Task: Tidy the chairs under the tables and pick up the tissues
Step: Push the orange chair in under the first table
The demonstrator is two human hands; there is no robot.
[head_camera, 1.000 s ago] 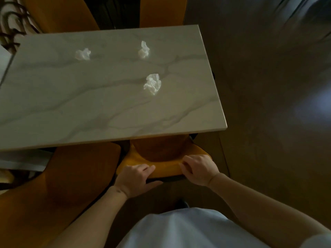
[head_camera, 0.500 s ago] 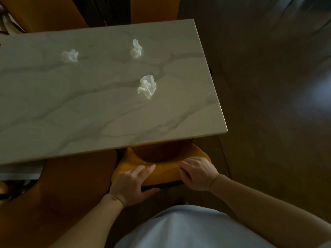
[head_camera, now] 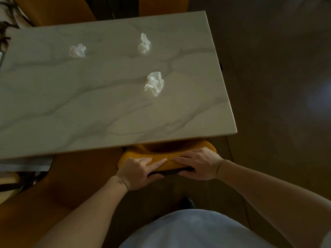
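A marble-topped table (head_camera: 89, 113) fills the upper left. Three crumpled white tissues lie on it: one near the right middle (head_camera: 155, 83), one further back (head_camera: 143, 44), one at the back left (head_camera: 77, 50). An orange chair (head_camera: 168, 164) stands at the table's near edge, its seat hidden under the top and only its curved backrest showing. My left hand (head_camera: 138, 171) grips the backrest's left part, fingers over the top and thumb below. My right hand (head_camera: 198, 163) grips its right part the same way.
A second orange chair (head_camera: 59, 194) stands to the left, pulled out from the table. Two more orange chair backs (head_camera: 53, 9) show beyond the far edge. Dark wooden floor (head_camera: 277, 86) spreads to the right. My shoe tip (head_camera: 187, 203) is below the chair.
The chair has slid further under the table, with less of its backrest and seat showing. Both hands stayed on the backrest and moved forward with it.
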